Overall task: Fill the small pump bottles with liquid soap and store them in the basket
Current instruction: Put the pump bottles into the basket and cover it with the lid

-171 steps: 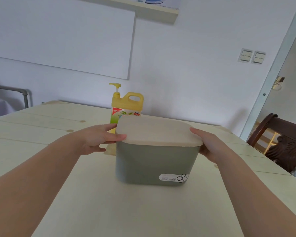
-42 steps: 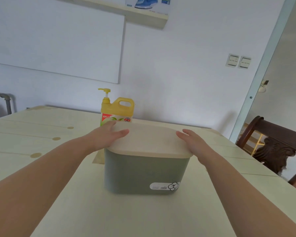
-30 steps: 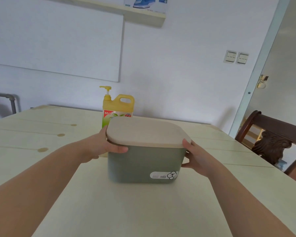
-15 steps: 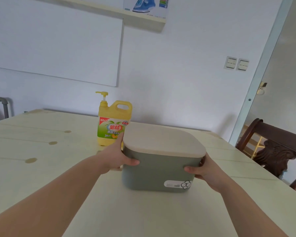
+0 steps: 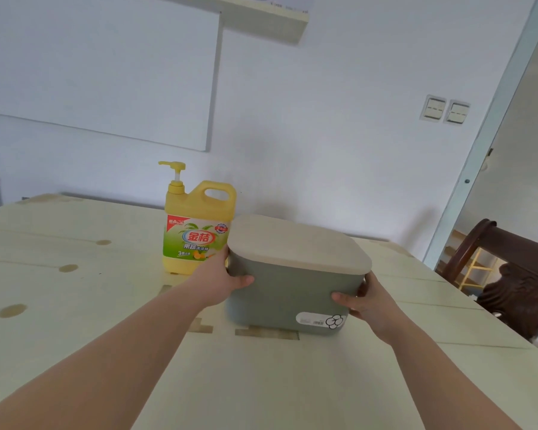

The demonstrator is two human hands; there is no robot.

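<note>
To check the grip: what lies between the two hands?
The lidded green basket lies between left hand and right hand, which grip its sides; head view.

Both hands, left hand (image 5: pixel 221 280) and right hand (image 5: pixel 365 301), grip the sides of a lidded green basket (image 5: pixel 288 297) on the pale worktop (image 5: pixel 261 383), just beside a yellow soap jug (image 5: pixel 196 226).
</note>
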